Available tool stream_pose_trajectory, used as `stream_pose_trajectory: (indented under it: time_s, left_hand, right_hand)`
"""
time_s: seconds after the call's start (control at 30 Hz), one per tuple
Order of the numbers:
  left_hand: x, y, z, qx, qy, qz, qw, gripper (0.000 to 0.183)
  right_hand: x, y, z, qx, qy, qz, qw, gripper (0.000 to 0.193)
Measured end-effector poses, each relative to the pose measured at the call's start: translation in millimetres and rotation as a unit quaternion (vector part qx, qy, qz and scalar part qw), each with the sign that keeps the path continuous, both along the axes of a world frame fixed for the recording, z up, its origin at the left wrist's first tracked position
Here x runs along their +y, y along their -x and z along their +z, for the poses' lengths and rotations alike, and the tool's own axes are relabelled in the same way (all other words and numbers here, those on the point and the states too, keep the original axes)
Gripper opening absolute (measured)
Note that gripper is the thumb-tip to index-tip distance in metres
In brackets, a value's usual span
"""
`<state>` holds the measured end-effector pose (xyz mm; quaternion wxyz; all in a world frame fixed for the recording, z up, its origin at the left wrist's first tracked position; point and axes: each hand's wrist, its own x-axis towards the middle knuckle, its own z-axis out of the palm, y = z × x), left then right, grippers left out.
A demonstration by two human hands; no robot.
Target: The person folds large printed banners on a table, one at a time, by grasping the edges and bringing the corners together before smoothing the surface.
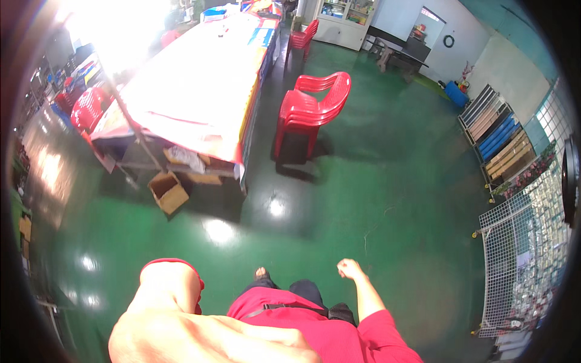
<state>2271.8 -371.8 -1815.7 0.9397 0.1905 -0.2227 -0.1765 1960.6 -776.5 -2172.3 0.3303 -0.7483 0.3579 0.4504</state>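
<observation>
My left arm is bent up close to the camera, its red sleeve edge showing. My left hand [206,340] looms large and overexposed at the lower edge; its fingers cannot be made out. My right hand [349,268] hangs out over the green floor with curled fingers, small in view, and nothing shows in it. Ahead of it stands a stack of red plastic chairs [311,109]. A long table [187,91] under a white and coloured cover stretches away on the left. At its near end an open cardboard box [168,192] sits on the floor.
White wire-grid racks [508,254] on casters line the right side. Behind them, a rack of rolled material [499,133] leans by the wall. Farther back are a blue drum [457,95], a dark bench [396,54], a white cabinet [340,24] and more red chairs [302,37].
</observation>
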Motion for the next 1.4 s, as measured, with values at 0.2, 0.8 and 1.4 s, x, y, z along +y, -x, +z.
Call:
stream_pose_trajectory:
  time_s: [0.2,0.8,1.4]
  left_hand:
    - [-102.1,-190.8,-115.9,0.05,-0.046,-0.038,0.997,0.012]
    - [-242.5,-498.3,-377.9,0.083,-0.404,0.401,0.818,0.004]
    - [-73.2,-697.5,-661.5,0.356,-0.637,0.371,0.574,0.019]
  right_hand:
    - [-133.1,-44.9,-29.8,0.288,0.099,-0.131,0.944,0.021]
    - [-399.6,-788.4,-468.8,-0.077,0.222,-0.065,0.97,0.08]
    - [-412.4,-895.2,-545.9,-0.019,0.12,-0.373,0.92,0.055]
